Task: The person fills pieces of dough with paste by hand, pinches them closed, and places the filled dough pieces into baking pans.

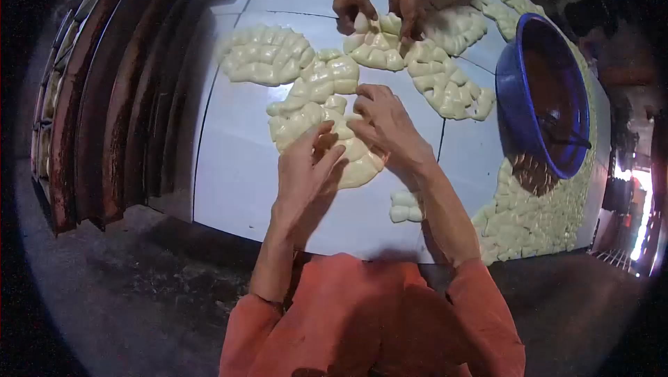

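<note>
A cluster of pale dough pieces (316,109), pressed side by side into a scored-looking sheet, lies on the white table in front of me. My left hand (306,168) is over its lower left part, thumb and fingers apart. On the cluster's right side, my right hand (390,126) has bent, parted fingers with the tips at the dough; its thumb is hidden. Past my hands, another person's two hands (379,1) pinch at a smaller dough cluster (376,50). A separate small dough piece (406,207) sits beside my right forearm.
Further dough clusters lie at the left (264,55) and right (449,84). A blue basin (511,91) holding brown liquid and a dark-handled tool stands at the right, near many dough pieces (532,217). Brown racks (90,112) rise beyond the left edge of the white table (236,168).
</note>
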A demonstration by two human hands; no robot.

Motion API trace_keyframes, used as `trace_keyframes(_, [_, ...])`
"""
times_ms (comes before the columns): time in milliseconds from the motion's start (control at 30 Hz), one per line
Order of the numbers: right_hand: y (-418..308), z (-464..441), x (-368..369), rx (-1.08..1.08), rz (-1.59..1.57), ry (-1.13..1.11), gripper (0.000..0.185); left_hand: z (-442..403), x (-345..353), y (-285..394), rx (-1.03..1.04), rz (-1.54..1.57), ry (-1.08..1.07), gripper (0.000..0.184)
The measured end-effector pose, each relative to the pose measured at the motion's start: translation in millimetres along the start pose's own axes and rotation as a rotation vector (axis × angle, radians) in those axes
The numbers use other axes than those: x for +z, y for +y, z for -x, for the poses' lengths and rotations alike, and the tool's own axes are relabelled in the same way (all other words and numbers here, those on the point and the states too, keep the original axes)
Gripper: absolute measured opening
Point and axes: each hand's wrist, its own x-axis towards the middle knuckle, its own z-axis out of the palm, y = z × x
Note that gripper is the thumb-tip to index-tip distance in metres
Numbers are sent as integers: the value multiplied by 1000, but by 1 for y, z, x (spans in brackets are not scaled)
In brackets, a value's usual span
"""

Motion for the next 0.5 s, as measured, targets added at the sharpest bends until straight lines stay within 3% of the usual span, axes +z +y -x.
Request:
trace_keyframes(33, [4,-3,-1,-14,-104,-92,27,-2,1,-1,-5,7,13,48])
trace_keyframes(67, [3,4,-1,256,-303,-126,21,-2,3,-1,24,-50,3,49])
trace_keyframes(100, [0,6,-5,248,-296,-136,21,-5,5,3,55,-106,-7,51])
trace_keyframes(167, [-1,10,-12,729,-1104,-8,25,-15,12,4,130,-126,14,53])
trace_keyframes(200, [-2,10,-15,773,-1162,45,39,-17,17,4,183,-145,24,53])
trace_keyframes(300, [-5,5,-28,777,-1085,-132,46,-23,26,3,265,-222,-1,57])
trace_keyframes(367, [8,12,-25,690,-891,-339,32,-25,30,5,321,-319,23,60])
trace_keyframes(433, [-2,7,-31,495,-565,-282,21,-25,33,9,319,-297,17,62])
trace_keyframes(500, [1,3,-31,543,-579,-323,17,-25,37,9,363,-325,27,66])
